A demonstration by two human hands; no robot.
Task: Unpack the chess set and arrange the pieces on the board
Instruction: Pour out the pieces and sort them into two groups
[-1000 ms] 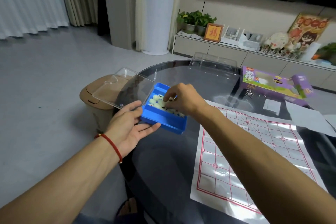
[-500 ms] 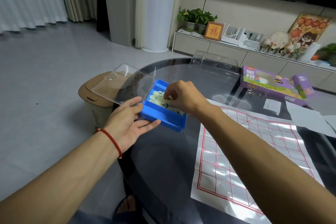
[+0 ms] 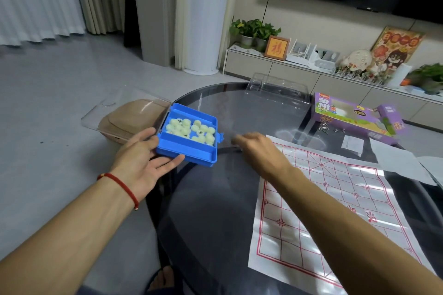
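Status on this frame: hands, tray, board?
Left hand steadies blue tray, pieces inside. Right hand blurred, grip unclear. Board bare.

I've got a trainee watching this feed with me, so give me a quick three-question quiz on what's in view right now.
1. True or false: the pale game pieces lie set out on the paper board.
2. Which hand holds the blue tray? A) left hand B) right hand C) neither
3. Fill in: the tray's clear lid hangs open over a tan ____ on the floor.

Key
1. False: they are heaped in the tray, and no pieces show on the board.
2. A: its fingers reach under the tray's near edge; the right hand is beside the tray, blurred.
3. Bin.
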